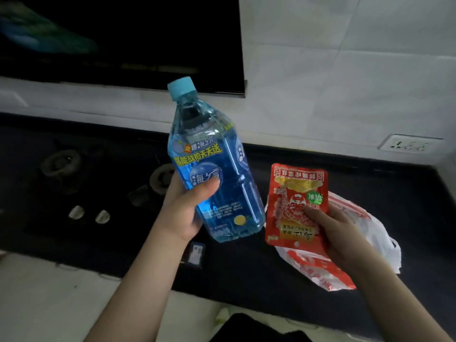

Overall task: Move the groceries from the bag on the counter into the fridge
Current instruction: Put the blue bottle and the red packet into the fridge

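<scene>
My left hand (pixel 183 209) grips a blue drink bottle (pixel 217 169) with a light blue cap around its lower body and holds it tilted above the dark counter. A red snack packet (pixel 293 193) is pinched by my right hand (pixel 333 233), thumb on its front. Both are held in the air at the middle of the view. Under my right hand a white plastic bag (pixel 370 233) with red print lies crumpled on the counter (pixel 246 272). The fridge is not in view.
A black gas hob with two burners (pixel 61 161) and two knobs (pixel 76 212) fills the left of the counter. A small dark card-like item (pixel 196 250) lies near the counter's front edge. White tiled wall with a socket (pixel 410 144) at right; dark range hood (pixel 123 40) above.
</scene>
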Available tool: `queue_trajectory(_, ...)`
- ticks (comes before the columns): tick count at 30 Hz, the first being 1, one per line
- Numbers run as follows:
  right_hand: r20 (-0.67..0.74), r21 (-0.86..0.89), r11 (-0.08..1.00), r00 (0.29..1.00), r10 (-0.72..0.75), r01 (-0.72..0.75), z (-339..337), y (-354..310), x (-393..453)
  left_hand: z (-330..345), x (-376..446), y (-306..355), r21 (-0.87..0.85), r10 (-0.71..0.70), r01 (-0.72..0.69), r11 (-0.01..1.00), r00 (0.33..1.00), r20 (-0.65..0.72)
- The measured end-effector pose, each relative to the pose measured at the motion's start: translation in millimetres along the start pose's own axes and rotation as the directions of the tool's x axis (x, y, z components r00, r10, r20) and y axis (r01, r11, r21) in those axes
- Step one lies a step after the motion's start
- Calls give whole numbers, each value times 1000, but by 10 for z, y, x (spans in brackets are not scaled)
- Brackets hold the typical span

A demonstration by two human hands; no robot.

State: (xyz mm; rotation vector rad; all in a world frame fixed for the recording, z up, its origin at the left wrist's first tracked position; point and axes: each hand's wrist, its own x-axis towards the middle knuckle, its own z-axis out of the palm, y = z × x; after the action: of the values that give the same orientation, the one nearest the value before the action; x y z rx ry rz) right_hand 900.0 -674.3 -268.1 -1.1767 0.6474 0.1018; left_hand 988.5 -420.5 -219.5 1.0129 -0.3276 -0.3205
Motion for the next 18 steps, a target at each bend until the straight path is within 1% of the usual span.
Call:
queue_trajectory(4,133,-47,999,991,9,-3,14,9,-2,96,-311,62,88,108,-98,991,988,-113)
queue_trajectory(8,266,-116,993,962,57,-27,74,54,-39,203,-717,50,122,188,-160,980,943,-276)
queue_trajectory(11,390,-184,983,917,85,-13,228,102,-121,219,-1071,57,171,233,-180,969,894,-383)
queue_trajectory(13,436,-217,976,895,96,1,368,170,-177,221,-1308,116,229,264,-179,957,867,-423)
queue_trajectory(16,506,-256,967,852,137,-4,617,296,-289,170,-1661,252,252,299,-187,949,786,-541)
queue_trajectory(18,564,-307,952,808,170,14,783,388,-364,123,-1893,372,276,335,-208,938,741,-582)
